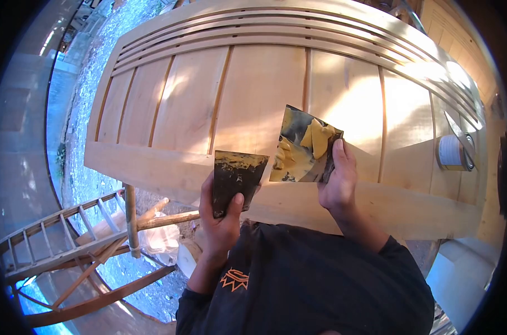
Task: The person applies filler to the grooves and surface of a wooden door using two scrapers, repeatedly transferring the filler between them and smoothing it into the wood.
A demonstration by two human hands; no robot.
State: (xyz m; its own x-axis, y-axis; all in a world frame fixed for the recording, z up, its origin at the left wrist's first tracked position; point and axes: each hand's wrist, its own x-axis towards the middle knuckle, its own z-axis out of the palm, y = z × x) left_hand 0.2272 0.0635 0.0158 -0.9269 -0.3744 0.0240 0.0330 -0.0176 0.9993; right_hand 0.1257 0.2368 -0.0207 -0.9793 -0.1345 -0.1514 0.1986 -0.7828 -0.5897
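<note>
My left hand [224, 224] is closed around a dark, flat putty scraper [237, 180], thumb on its face. A yellowish smear runs along the scraper's far edge. In my right hand [341, 181] is a dark squarish putty plate [306, 149], gripped by its right side and coated with thick yellow-tan filler. The two tools are held close together with a narrow gap between them. Beneath them lies a large wooden door panel [259, 100] with vertical boards, dark grooves and several long slats along its far side.
An open tin [453, 153] stands on the panel at the right, a flat blade-like tool [459, 133] resting across its top. To the lower left are a wooden ladder [63, 234] and a wooden trestle leg [132, 220]. More panelled wood [460, 39] is at the upper right.
</note>
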